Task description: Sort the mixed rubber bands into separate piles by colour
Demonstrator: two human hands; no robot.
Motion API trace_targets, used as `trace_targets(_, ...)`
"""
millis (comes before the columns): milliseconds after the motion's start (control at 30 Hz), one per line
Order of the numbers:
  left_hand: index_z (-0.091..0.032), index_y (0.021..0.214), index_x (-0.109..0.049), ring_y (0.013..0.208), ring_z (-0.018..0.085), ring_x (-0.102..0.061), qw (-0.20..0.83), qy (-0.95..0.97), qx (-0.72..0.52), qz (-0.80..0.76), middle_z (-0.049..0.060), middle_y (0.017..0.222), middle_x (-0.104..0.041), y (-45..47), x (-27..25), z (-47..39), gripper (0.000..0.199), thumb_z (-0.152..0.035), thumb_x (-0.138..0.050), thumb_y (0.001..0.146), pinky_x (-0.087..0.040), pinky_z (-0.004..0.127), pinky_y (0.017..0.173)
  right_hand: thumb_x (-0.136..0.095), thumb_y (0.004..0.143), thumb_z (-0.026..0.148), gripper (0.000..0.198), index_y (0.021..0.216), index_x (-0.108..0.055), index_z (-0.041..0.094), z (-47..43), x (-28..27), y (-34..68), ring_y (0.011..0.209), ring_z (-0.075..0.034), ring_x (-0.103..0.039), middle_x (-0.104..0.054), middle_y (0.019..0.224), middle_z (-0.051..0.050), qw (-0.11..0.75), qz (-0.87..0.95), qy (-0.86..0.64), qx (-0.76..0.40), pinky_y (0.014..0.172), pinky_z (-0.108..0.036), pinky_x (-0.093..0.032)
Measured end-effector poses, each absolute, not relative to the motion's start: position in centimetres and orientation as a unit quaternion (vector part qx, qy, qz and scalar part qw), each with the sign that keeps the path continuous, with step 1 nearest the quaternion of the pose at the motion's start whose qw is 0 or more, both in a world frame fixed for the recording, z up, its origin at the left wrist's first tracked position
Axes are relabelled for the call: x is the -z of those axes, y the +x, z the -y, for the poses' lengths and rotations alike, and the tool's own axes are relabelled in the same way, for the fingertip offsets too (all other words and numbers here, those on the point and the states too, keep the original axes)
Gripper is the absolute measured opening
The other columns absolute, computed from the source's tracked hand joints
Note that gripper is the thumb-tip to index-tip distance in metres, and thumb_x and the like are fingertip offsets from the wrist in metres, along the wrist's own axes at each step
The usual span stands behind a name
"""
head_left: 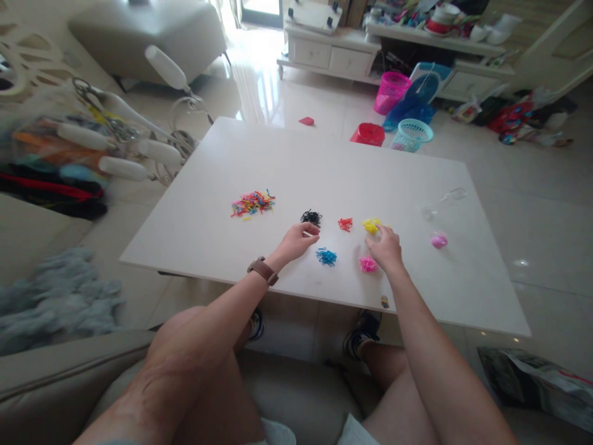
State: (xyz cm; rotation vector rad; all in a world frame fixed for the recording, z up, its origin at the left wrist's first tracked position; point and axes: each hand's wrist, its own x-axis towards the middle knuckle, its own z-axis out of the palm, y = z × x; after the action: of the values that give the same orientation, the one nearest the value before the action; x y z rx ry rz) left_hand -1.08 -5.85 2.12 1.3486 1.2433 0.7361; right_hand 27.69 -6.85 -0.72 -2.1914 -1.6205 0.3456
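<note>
White tabletop [185, 228] under me | right hand [385, 248] half-curled at the yellow bands [370, 225], left hand [299, 240] loosely curled by the black bands [311, 216]; can't tell what's gripped | bands look light, stretchy: I'd pinch single loops

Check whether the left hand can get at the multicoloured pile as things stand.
Probably yes: the multicoloured pile lies on the table, left of the left hand, and nothing visible stands between them. The black pile is off that path.
</note>
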Motion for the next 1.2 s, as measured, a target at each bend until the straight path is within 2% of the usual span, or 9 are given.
trace_targets(167,-0.015,0.094,-0.070,0.079,0.016,-0.063,0.545,0.576,-0.304,-0.528,0.007,0.091,-0.071,-1.2,-2.0,5.7,0.018,-0.024,-0.064,0.079,-0.049,0.029,0.076,-0.060,0.077,0.035,0.054,0.130,-0.063,0.023,6.8,1.4,27.3,0.132,-0.037,-0.045,-0.054,0.145,-0.013,0.187,0.575,-0.788,-0.120,0.110,-0.057,-0.039)
trace_targets(267,-0.016,0.092,-0.071,0.079,0.016,-0.063,0.542,0.578,-0.303,-0.530,0.006,0.088,-0.071,-1.2,-2.1,5.7,0.017,-0.021,-0.063,0.078,-0.049,0.029,0.077,-0.058,0.078,0.033,0.048,0.123,-0.066,0.019,6.5,1.8,26.6,0.126,-0.034,-0.050,-0.059,0.136,-0.016,0.244,0.611,-0.742,-0.126,0.110,-0.054,-0.041)
trace_targets(333,-0.016,0.092,-0.071,0.079,0.016,-0.063,0.542,0.578,-0.302,-0.530,0.006,0.087,-0.071,-1.2,-2.2,5.8,0.016,-0.021,-0.063,0.078,-0.049,0.029,0.077,-0.056,0.079,0.032,0.048,0.123,-0.064,0.016,6.2,2.3,26.0,0.119,-0.031,-0.057,-0.063,0.128,-0.017,0.281,0.626,-0.707,-0.172,0.107,-0.050,-0.045)
trace_targets(433,-0.016,0.091,-0.071,0.079,0.016,-0.063,0.542,0.578,-0.299,-0.532,0.005,0.087,-0.071,-1.2,-2.1,5.8,0.016,-0.020,-0.063,0.078,-0.049,0.028,0.076,-0.056,0.079,0.033,0.049,0.126,-0.060,0.017,5.6,3.1,25.1,0.118,-0.028,-0.060,-0.064,0.128,-0.015,0.288,0.603,-0.706,-0.233,0.106,-0.048,-0.047)
trace_targets(733,-0.016,0.093,-0.071,0.079,0.016,-0.063,0.537,0.580,-0.296,-0.536,0.006,0.091,-0.072,-1.9,-2.5,5.6,0.017,-0.021,-0.061,0.079,-0.049,0.029,0.077,-0.059,0.077,0.037,0.057,0.129,-0.057,0.016,4.6,4.7,24.9,0.141,-0.036,-0.039,-0.052,0.146,-0.020,0.241,0.570,-0.753,-0.221,0.119,-0.056,-0.029)
trace_targets(933,-0.017,0.090,-0.070,0.082,0.018,-0.064,0.509,0.596,-0.287,-0.551,0.007,0.090,-0.072,-2.9,-2.9,5.1,0.015,-0.021,-0.062,0.080,-0.050,0.030,0.079,-0.058,0.078,0.036,0.059,0.132,-0.057,0.014,5.1,2.8,24.7,0.140,-0.034,-0.041,-0.055,0.143,-0.020,0.233,0.589,-0.742,-0.219,0.119,-0.053,-0.030)
trace_targets(1067,-0.016,0.101,-0.069,0.098,0.023,-0.065,0.421,0.615,-0.256,-0.615,0.012,0.104,-0.071,-4.3,-2.8,4.3,0.023,-0.025,-0.062,0.081,-0.049,0.034,0.090,-0.057,0.080,0.037,0.053,0.128,-0.061,0.013,5.7,1.4,24.2,0.136,-0.034,-0.044,-0.056,0.142,-0.020,0.238,0.632,-0.710,-0.198,0.118,-0.053,-0.030)
trace_targets(1133,-0.014,0.115,-0.066,0.117,0.029,-0.059,0.336,0.628,-0.200,-0.673,0.017,0.123,-0.066,-5.2,-2.8,4.0,0.037,-0.030,-0.063,0.082,-0.045,0.038,0.101,-0.057,0.081,0.037,0.048,0.123,-0.064,0.015,6.0,1.2,24.3,0.134,-0.033,-0.046,-0.058,0.139,-0.019,0.248,0.651,-0.693,-0.184,0.117,-0.053,-0.031)
trace_targets(1200,-0.011,0.132,-0.057,0.135,0.036,-0.047,0.263,0.623,-0.117,-0.728,0.023,0.142,-0.053,-6.3,-2.7,3.8,0.057,-0.039,-0.063,0.083,-0.040,0.044,0.109,-0.058,0.080,0.036,0.044,0.118,-0.066,0.015,6.2,1.2,24.6,0.132,-0.033,-0.047,-0.059,0.137,-0.019,0.256,0.663,-0.682,-0.172,0.117,-0.054,-0.031)
